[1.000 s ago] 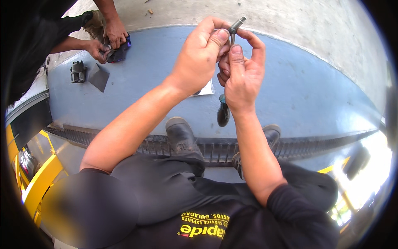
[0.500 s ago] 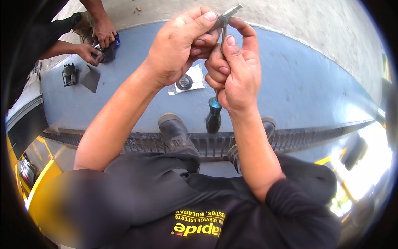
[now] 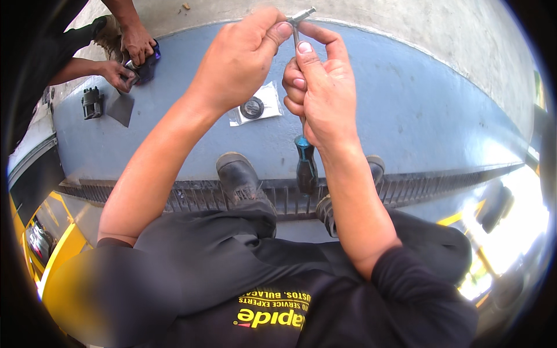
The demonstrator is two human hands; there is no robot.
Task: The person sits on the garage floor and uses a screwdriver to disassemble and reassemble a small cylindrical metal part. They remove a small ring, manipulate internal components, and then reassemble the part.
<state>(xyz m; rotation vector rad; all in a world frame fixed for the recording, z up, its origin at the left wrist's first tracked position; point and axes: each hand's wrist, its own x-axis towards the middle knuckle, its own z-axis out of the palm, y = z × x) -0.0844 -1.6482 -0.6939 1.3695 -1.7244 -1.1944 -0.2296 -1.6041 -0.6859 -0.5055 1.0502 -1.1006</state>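
Observation:
My left hand (image 3: 235, 66) is closed on the near end of a small silver metal pin (image 3: 303, 15), held up at the top of the view between thumb and fingers. My right hand (image 3: 328, 98) grips a screwdriver by its shaft. The screwdriver's black and blue handle (image 3: 306, 168) hangs below that hand, and its shaft runs up to the pin. My right index finger stretches toward the pin just below its free end. Where the screwdriver tip meets the pin is too small to make out.
On the blue floor (image 3: 406, 116) lies a clear plastic bag (image 3: 271, 95) with a black ring (image 3: 252, 108). At left are a dark metal part (image 3: 91, 103), a grey sheet (image 3: 121, 109) and a co-worker's hands (image 3: 137, 45) on a dark piece. A black grate (image 3: 191, 200) crosses near my boots (image 3: 238, 174).
Both hands, with the pin and screwdriver, have shifted slightly left in view. My left hand has turned so its curled lower fingers no longer show. The screwdriver's handle has swung a little right.

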